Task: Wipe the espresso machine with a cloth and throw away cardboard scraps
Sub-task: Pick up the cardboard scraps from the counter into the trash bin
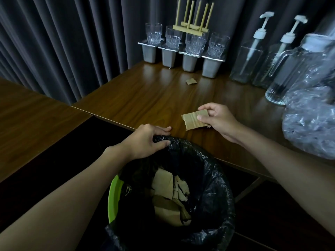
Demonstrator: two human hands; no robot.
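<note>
My right hand (218, 122) pinches a torn cardboard scrap (193, 120) just above the wooden table (145, 98), near its front edge. My left hand (148, 140) grips the rim of the black bin liner (204, 160), which lines a green bin (113, 198) below the table edge. Several cardboard pieces (170, 194) lie inside the bin. A smaller cardboard scrap (190, 81) lies further back on the table. No espresso machine or cloth is in view.
Several glasses (194, 43) stand on upturned metal cups at the back, with a wooden rack (190, 29) on them. Pump bottles (248, 64), a glass jug (297, 69) and crumpled clear plastic (311, 120) fill the right side. A dark curtain hangs behind.
</note>
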